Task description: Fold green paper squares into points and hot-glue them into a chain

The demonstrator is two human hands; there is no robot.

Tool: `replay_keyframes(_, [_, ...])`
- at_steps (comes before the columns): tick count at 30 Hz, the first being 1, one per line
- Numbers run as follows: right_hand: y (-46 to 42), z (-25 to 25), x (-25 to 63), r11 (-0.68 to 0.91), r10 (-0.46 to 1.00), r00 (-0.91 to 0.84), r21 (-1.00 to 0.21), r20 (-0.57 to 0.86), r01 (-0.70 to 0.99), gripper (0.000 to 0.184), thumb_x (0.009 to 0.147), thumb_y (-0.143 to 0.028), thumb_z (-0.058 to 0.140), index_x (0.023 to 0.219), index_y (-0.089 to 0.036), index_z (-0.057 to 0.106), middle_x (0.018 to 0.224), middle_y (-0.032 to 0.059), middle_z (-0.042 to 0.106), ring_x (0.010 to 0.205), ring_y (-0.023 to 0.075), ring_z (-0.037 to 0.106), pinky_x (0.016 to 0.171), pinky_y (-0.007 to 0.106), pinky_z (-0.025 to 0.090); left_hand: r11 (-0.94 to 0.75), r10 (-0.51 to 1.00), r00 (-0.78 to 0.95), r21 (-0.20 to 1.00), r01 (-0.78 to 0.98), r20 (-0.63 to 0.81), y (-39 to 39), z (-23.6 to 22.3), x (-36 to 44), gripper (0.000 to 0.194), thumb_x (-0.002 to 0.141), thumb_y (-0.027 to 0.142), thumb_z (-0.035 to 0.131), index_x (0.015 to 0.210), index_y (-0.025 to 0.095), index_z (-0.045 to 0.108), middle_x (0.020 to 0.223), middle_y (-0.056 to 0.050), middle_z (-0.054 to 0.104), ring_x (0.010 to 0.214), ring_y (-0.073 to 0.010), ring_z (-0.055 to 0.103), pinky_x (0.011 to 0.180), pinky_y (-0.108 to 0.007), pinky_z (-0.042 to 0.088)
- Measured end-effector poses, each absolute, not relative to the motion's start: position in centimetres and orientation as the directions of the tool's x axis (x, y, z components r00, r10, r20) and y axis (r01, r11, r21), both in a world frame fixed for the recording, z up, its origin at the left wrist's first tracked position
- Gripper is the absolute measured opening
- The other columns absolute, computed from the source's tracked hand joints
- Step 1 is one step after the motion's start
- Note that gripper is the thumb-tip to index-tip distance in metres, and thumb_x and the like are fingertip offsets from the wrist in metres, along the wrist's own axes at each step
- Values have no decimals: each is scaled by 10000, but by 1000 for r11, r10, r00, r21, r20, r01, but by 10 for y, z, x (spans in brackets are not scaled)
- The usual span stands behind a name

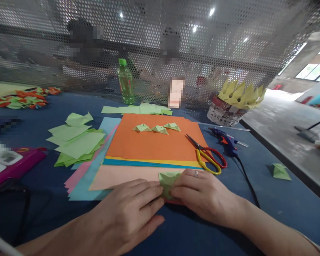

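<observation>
A small folded square of light green paper [167, 182] lies on the front edge of the paper stack, between my two hands. My left hand [125, 209] comes from the lower left, fingers stretched out flat and thumb apart, its fingertips touching the square's left side. My right hand [202, 190], with a ring on one finger, has its fingers curled down onto the square's right side, gripping it; the fingertips are partly hidden. Just beyond lie scissors [202, 151] with one red and one yellow handle. Folded green paper pieces [160, 129] sit on the orange sheets [149, 145].
Green paper slips [77, 140] are piled at left, near a magenta object [29, 163]. A glue gun [226, 140] with a cord lies at right, by one folded green piece [281, 171]. Behind stand a green-capped bottle [126, 85], a pot with yellow paper petals [225, 112] and a perforated metal screen [149, 42].
</observation>
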State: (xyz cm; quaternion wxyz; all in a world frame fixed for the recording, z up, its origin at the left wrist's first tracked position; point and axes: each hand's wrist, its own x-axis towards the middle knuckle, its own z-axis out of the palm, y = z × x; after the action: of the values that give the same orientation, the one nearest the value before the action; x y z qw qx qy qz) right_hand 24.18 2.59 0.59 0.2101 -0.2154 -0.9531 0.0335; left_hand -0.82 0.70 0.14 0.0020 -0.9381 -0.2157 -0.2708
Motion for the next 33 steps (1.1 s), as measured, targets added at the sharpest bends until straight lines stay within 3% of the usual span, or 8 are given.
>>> replay_keyframes(3, [28, 3, 244, 891, 454, -804, -223, 385, 396, 181, 1007, -172, 506, 958, -173, 680, 880, 53, 678, 806, 167, 590, 749, 291, 501, -906, 405, 761, 111, 408, 506, 7, 2, -9, 236, 1021, 230, 488, 1100, 154, 696, 1053, -89, 735, 967, -223, 698, 868, -346, 581])
replay_keyframes(7, [28, 4, 246, 901, 429, -841, -219, 328, 374, 196, 974, -138, 494, 923, -171, 680, 889, 57, 666, 819, 185, 573, 782, 323, 501, -905, 416, 767, 133, 405, 488, 7, 3, -9, 237, 1028, 225, 471, 1098, 155, 687, 1089, -82, 731, 979, -225, 691, 874, -353, 569])
replay_keyframes(13, [24, 11, 246, 892, 433, -858, -273, 277, 361, 252, 814, -96, 521, 979, -159, 701, 926, 78, 657, 851, 219, 569, 752, 358, 504, -900, 428, 780, 136, 414, 456, 7, 1, -7, 242, 1030, 274, 470, 1121, 141, 652, 1066, -102, 715, 967, -247, 669, 849, -377, 543])
replay_keyframes(17, [23, 10, 245, 898, 425, -856, -256, 295, 358, 276, 877, -105, 479, 1009, -142, 719, 921, 90, 657, 846, 221, 567, 754, 368, 506, -892, 449, 813, 138, 430, 371, 6, 1, -5, 278, 1024, 357, 483, 1135, 158, 643, 1048, -107, 693, 947, -273, 647, 806, -403, 530])
replay_keyframes(22, [23, 7, 242, 912, 409, -841, -188, 354, 364, 297, 945, -110, 437, 919, -145, 731, 835, 82, 653, 805, 210, 563, 734, 352, 497, -903, 420, 809, 101, 418, 412, 6, 0, -2, 295, 1048, 332, 431, 1074, 134, 648, 1013, -107, 692, 918, -254, 638, 801, -382, 513])
replay_keyframes(33, [26, 7, 244, 917, 398, -829, -150, 391, 370, 209, 854, -91, 486, 768, -133, 671, 809, 81, 631, 775, 202, 533, 703, 330, 485, -911, 390, 799, 63, 409, 457, 5, 0, -5, 288, 1042, 283, 419, 1081, 123, 655, 1033, -113, 723, 930, -249, 670, 820, -384, 534])
